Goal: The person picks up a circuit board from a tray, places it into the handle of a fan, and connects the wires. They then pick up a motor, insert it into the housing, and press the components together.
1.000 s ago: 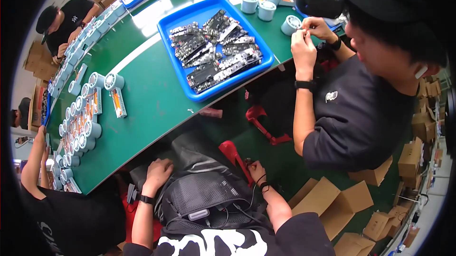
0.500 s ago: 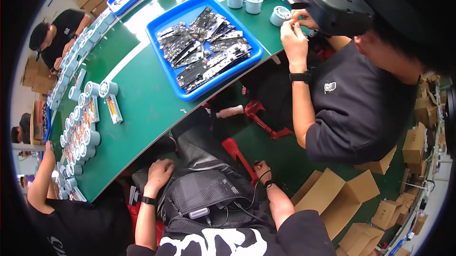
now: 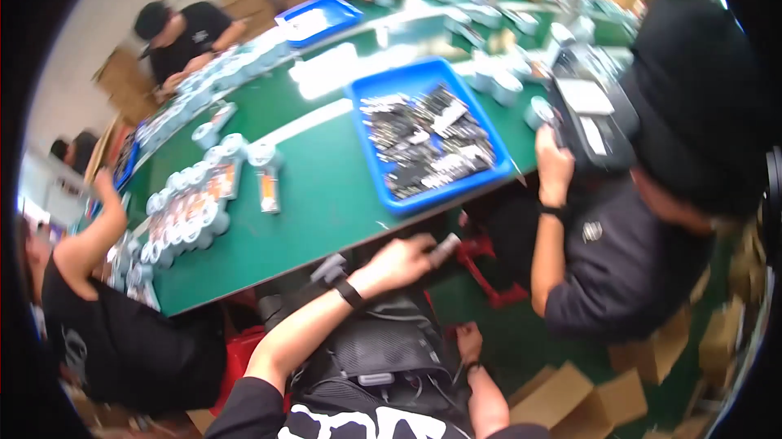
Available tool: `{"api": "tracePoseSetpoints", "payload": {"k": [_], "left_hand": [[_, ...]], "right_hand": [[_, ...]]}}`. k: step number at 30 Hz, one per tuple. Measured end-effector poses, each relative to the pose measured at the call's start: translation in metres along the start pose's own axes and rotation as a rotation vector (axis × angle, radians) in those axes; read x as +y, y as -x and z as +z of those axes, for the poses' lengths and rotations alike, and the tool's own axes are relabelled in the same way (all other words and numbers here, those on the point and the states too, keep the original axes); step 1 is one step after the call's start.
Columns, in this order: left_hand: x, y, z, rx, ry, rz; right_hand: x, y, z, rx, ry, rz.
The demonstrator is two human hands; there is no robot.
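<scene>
My left hand reaches across my lap below the table's front edge, its fingers smeared by motion. A small pale object shows at its fingertips; I cannot make out whether the hand touches it. My right hand is low beside my right thigh with its fingers curled, and what they hold, if anything, is hidden. A black mesh bag with a white device and cables lies against my front. Beyond my left hand, a blue tray of black circuit-board strips stands on the green table.
Pale blue cup-shaped parts crowd the table's left. A co-worker at the right holds a similar pale blue part. Another person's arm is at the left. Red stool parts and open cardboard boxes are below the table level.
My left hand has left my left thigh and moved right across my lap. The view has turned, so the table and tray appear farther right and lower. My right hand stays low.
</scene>
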State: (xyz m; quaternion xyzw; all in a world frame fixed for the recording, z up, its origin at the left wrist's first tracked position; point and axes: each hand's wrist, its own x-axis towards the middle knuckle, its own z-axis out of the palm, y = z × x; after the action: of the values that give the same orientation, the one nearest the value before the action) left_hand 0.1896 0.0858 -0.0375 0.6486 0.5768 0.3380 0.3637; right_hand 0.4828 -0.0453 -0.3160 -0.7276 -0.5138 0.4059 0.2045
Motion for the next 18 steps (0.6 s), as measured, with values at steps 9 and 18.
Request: {"api": "tracePoseSetpoints", "payload": {"k": [9,18], "left_hand": [[0.017,0.148,-0.131,0.231,-0.059,0.060],[-0.063,0.184,-0.184,0.897,-0.477,-0.227]], "right_hand": [[-0.036,-0.041,-0.013,-0.179,0.241,-0.239],[0.118,-0.110,0.046,-0.671,0.621,-0.163]]}}
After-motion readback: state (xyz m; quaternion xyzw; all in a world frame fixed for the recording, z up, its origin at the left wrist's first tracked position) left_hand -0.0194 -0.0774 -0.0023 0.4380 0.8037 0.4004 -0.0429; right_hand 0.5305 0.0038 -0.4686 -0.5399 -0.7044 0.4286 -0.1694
